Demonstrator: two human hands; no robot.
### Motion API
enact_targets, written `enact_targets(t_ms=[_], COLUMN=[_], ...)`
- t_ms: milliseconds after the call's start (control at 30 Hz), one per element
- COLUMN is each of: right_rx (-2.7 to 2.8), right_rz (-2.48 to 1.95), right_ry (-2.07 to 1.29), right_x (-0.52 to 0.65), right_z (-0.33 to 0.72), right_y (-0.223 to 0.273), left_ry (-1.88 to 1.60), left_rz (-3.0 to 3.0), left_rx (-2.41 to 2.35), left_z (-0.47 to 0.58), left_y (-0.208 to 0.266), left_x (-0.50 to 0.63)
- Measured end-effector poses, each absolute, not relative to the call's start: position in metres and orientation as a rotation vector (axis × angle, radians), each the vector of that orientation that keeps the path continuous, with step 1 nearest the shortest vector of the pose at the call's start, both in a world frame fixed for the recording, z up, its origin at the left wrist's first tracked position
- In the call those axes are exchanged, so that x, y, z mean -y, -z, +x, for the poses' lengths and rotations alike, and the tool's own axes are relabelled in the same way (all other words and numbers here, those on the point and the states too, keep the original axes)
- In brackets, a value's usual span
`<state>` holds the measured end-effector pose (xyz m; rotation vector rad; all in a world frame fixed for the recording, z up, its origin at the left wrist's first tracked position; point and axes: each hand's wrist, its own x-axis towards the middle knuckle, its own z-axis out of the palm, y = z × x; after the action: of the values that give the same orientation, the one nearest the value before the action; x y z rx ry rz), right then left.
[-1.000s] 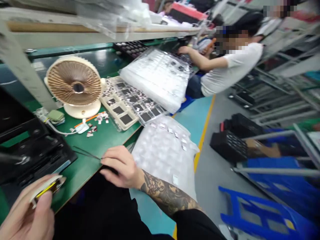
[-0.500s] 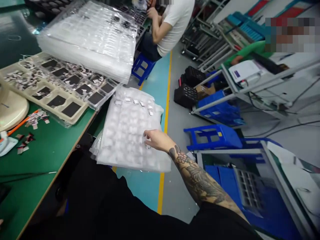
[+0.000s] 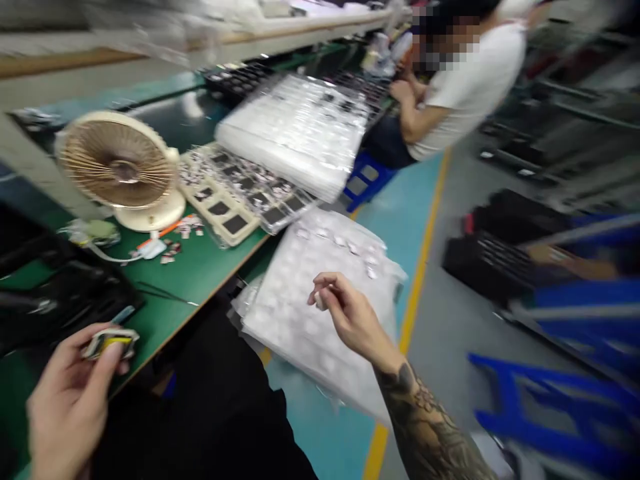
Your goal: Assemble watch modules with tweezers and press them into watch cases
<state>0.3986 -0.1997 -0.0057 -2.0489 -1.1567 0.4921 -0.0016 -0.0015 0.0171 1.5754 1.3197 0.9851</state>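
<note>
My left hand [image 3: 70,397], at the lower left, is closed on a small silvery-rimmed device housing [image 3: 111,343] with a dark inside and a yellow strip. The thumb lies across its front. Over a translucent white blister tray [image 3: 290,293], my right hand [image 3: 347,313] is closed in a pinch. A small whitish piece [image 3: 320,301] shows between its fingers; blur hides its exact kind. Several thin metal-edged frames [image 3: 340,240] sit in the pockets along the tray's far side. The tray lies on a stack beside the table edge.
On the green table [image 3: 175,287] stand a beige fan [image 3: 123,163] and compartment trays [image 3: 240,230] of small parts. A large wrapped stack of clear trays [image 3: 295,127] lies behind. Tweezers [image 3: 170,295] rest near the edge. A seated co-worker [image 3: 450,113] works beyond; a blue stool [image 3: 545,400] stands right.
My view has swung left, bringing the fan and my left hand with the housing into sight. My right hand has lifted from the tray with a small whitish piece in its fingers.
</note>
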Motion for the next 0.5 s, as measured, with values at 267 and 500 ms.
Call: enact_targets(t_ms=[267,500], right_rx=[1.886,1.680], right_rz=[-1.054,-0.704], right_ry=[-0.429,-0.888], right_x=[0.014,-0.008], right_z=[0.232,0.159], right_y=[-0.042,-0.026], left_ry=[-1.058,-1.344], left_rz=[1.241,1.154], left_rx=[-1.197,-1.057], left_z=[0.010,0.013], left_y=[-0.009,0.005], left_x=[-0.006,-0.007])
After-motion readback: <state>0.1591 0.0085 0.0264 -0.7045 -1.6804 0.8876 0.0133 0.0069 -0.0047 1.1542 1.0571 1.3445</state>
